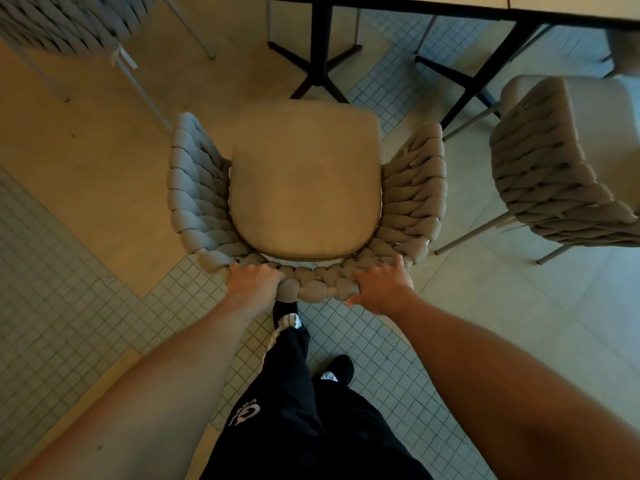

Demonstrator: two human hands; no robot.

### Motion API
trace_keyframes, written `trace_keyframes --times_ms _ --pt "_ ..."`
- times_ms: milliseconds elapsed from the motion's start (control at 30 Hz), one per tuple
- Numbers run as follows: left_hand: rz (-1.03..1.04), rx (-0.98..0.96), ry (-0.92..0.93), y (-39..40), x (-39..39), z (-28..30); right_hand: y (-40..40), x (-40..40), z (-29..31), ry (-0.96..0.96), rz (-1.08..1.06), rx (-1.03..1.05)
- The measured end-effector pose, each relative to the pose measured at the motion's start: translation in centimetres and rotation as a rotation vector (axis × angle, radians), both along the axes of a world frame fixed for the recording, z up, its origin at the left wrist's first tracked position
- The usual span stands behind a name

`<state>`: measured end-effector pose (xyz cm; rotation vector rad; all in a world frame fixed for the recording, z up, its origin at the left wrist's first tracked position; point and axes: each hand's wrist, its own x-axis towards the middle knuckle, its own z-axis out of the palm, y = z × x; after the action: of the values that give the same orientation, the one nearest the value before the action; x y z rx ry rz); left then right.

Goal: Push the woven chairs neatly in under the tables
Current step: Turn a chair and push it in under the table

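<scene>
The woven chair (304, 188), grey rope with a tan cushion, stood centre-frame, apparently just short of the table (450, 3) at 12 o'clock. Left hand (254, 280) and right hand (382, 285) both gripped its backrest.

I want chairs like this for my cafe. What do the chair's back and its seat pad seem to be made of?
Chair back: thick grey-beige cord or padded rope, matte, woven in fat plaited bands; likely synthetic, though that is a guess. Both hands, left hand and right hand, grip its top edge. Seat pad: smooth beige cushion, matte, possibly fabric or faux leather; blur leaves it open.
</scene>
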<state>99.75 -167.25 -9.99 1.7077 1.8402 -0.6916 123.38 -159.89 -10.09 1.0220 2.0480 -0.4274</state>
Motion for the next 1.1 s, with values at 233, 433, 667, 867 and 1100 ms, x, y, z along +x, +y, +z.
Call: trace_keyframes --times_ms 233,433,667,867,1100 --pt "-0.033 0.001 -0.006 5.2 -0.9 0.2 4.5 -1.0 0.5 -0.003 -0.050 -0.005" --pt "-0.053 -0.006 -0.016 9.5 -0.4 0.4 8.1 -0.5 0.8 -0.011 -0.069 -0.011" --pt "-0.025 -0.006 -0.013 13.3 2.0 0.5 13.1 1.7 0.5 -0.007 -0.034 0.015" --pt "0.001 -0.005 -0.005 15.9 2.3 0.1 16.2 2.0 0.3 -0.027 0.013 0.009" --pt "0.018 -0.025 0.009 16.6 3.5 -0.1 17.1 3.1 0.4 -0.001 0.015 0.007"
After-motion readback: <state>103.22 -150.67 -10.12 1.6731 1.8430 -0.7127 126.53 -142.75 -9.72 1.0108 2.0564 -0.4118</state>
